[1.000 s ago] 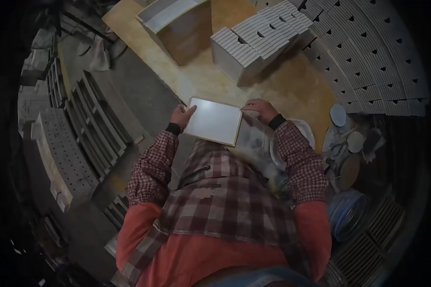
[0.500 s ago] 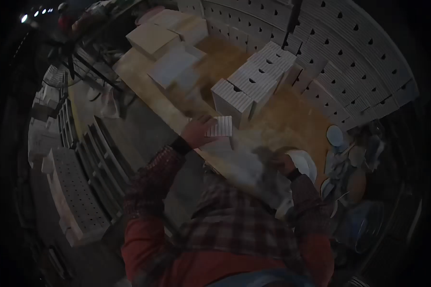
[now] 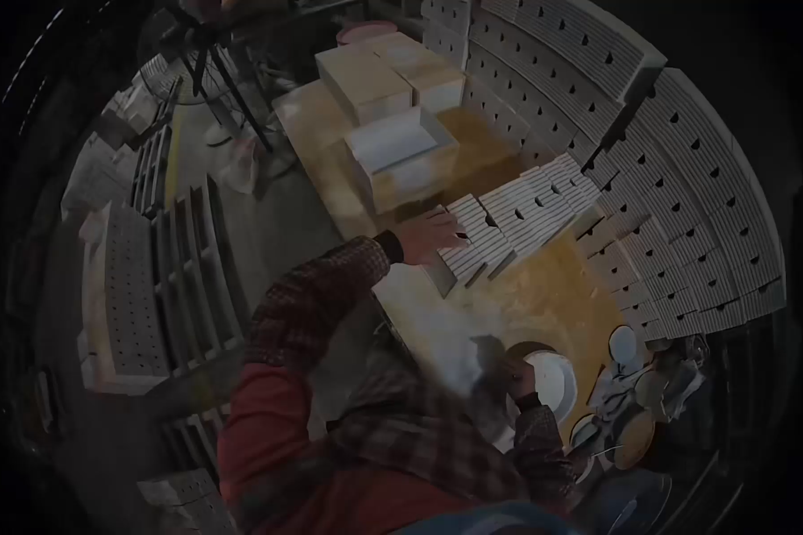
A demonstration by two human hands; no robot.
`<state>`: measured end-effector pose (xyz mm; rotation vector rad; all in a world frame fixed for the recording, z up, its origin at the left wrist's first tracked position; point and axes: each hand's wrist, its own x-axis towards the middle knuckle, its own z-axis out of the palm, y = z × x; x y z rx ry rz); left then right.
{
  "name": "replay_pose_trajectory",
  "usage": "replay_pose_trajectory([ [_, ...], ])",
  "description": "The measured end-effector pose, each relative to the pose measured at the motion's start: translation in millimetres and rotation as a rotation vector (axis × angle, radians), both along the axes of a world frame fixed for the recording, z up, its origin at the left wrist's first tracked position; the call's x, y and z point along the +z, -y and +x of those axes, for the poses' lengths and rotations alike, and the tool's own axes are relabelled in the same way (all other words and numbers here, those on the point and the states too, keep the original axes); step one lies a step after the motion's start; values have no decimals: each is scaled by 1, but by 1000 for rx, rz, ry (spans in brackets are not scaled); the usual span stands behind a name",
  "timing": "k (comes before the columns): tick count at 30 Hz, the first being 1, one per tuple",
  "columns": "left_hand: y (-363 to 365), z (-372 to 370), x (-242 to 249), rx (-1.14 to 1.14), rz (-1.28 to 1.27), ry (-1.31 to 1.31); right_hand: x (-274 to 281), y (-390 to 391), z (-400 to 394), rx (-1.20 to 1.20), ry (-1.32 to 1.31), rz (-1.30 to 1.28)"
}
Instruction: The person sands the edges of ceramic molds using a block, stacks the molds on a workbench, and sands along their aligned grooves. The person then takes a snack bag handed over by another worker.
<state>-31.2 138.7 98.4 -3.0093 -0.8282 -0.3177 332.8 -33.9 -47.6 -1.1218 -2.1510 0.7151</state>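
Observation:
My left hand (image 3: 428, 237) is at the near end of a row of white, ridged pieces with dark half-round notches (image 3: 544, 198). Its fingers curl over the top edge of the end bundle of white ridged pieces (image 3: 475, 248), which stands against the row with a slight slant. Low on the table, my right hand (image 3: 519, 378) is closed beside a round white bowl (image 3: 555, 385). A dark, blurred shape (image 3: 489, 355) shows at its fingers, and I cannot tell what it is.
An open white-lined box (image 3: 403, 143) stands beyond my left hand, with closed cartons (image 3: 366, 82) behind it. Tall stacks of notched pieces (image 3: 687, 205) wall the table's right side. Small containers (image 3: 635, 437) crowd the near right corner. Dark pallets (image 3: 196, 267) lie left of the table.
My left hand has brought the small bundle of ridged pieces to the near end of the row. My right hand stays by the white bowl. The view has turned.

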Motion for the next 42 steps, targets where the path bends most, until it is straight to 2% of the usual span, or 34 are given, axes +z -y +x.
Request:
replay_pose_trajectory([
  [1, 6, -2, 20, 6, -79, 114, 29, 2, -15, -79, -121, -227],
  [2, 4, -6, 24, 44, -75, 213, 18, 3, -10, -120, -106, -269],
  [3, -4, -15, 17, 149, -20, 297, 11, 5, -4, -71, 3, -95],
  [4, -6, -21, 34, 221, 149, 340, 29, 5, -14, -119, -210, -439],
  [6, -21, -32, 31, 600, 315, 346, 18, 7, -8, -62, -48, -118],
  [7, -27, -35, 32, 767, 243, 294, 21, 10, -12, -141, -241, -382],
  [8, -36, -37, 33, 962, -52, 149, 24, 12, -13, -168, -256, -414],
  [9, -50, -51, 4, 886, 127, 169, 12, 10, -8, -92, -91, -46],
  [10, -52, -41, 32, 1065, -178, 6, 29, 13, -18, -137, -206, -273],
  [12, -65, -56, 7, 934, 54, 168, 21, 17, -12, -165, -95, -170],
  [13, -60, -47, 29, 1006, -1, 47, 38, 17, -21, -128, -251, -274],
  [15, -56, -56, 15, 810, 206, 296, 38, 21, -15, -179, -110, -167],
  [16, -40, -44, 44, 907, 30, 119, 49, 23, -19, -173, -216, -229],
  [17, -35, -43, 52, 744, 108, 234, 53, 26, -16, -222, -276, -366],
  [18, -24, -41, 50, 589, 163, 357, 39, 28, -3, -194, -82, -53],
  [19, -6, -35, 63, 607, 161, 279, 48, 33, -9, -341, -340, -384],
  [21, 18, -32, 51, 272, 219, 277, 25, 39, 8, -411, -409, -407],
  [22, 50, -13, 69, 305, 155, 254, 45, 40, 5, -444, -150, -383],
  [23, 74, -3, 67, 246, 149, 192, 54, 43, 2, -618, -538, -584],
  [24, 92, 7, 61, 83, 129, 242, 58, 44, 10, -555, -425, -389],
  [26, 140, 25, 54, 35, -70, 115, 33, 56, 25, -706, -592, -437],
  [27, 159, 27, 22, -23, -63, 203, 45, 60, 30, -728, -491, -441],
  [29, 183, 38, 4, -67, -141, 40, 61, 61, 20, -878, -496, -448],
  [30, 190, 41, -23, -11, -2, 44, 27, 69, 36, -848, -471, -424],
  [31, 195, 44, -29, 3, -187, 92, 40, 71, 31, -884, -257, -451],
  [32, 198, 47, -33, 15, -362, 139, 37, 71, 28, -879, -309, -431],
  [33, 211, 47, -47, 37, -299, -11, 37, 71, 26, -874, -285, -424],
  [34, 218, 52, -58, 56, -369, 106, 37, 72, 26, -865, -256, -419],
  [35, 221, 53, -66, 35, -331, 19, 37, 70, 24, -885, -277, -440],
  [36, 222, 54, -73, 61, -155, 76, 39, 68, 25, -885, -237, -475],
  [37, 221, 53, -87, 68, -301, -79, 25, 68, 28, -868, -147, -416],
  [39, 217, 50, -121, 87, -396, 37, 2, 62, 32, -879, -2, -440],
  [40, 215, 54, -131, 150, -470, -84, 8, 56, 26, -871, 8, -351],
  [42, 216, 52, -135, 120, -261, 137, 11, 49, 18, -840, 124, -209],
])
